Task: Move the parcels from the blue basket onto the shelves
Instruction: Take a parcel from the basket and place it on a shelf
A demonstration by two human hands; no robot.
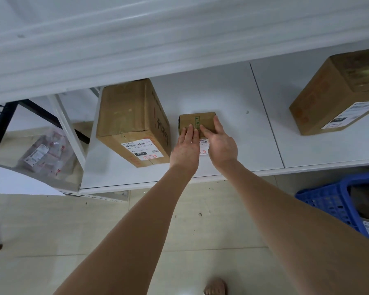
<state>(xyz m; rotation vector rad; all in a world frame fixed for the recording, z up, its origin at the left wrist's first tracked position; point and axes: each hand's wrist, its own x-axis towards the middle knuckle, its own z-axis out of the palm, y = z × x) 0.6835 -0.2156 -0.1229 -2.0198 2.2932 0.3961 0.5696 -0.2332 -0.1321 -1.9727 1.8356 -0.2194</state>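
Note:
A small cardboard parcel with a white label sits on the white shelf, near its middle. My left hand lies flat on the parcel's top, fingers straight. My right hand rests against its right side and top, fingers extended along the box. The blue basket stands on the floor at the lower right, partly cut off, with another parcel inside it.
A tall cardboard box stands just left of the small parcel. A larger box sits at the shelf's right end. A clear bag of packets lies on a lower level at left. An upper shelf edge overhangs.

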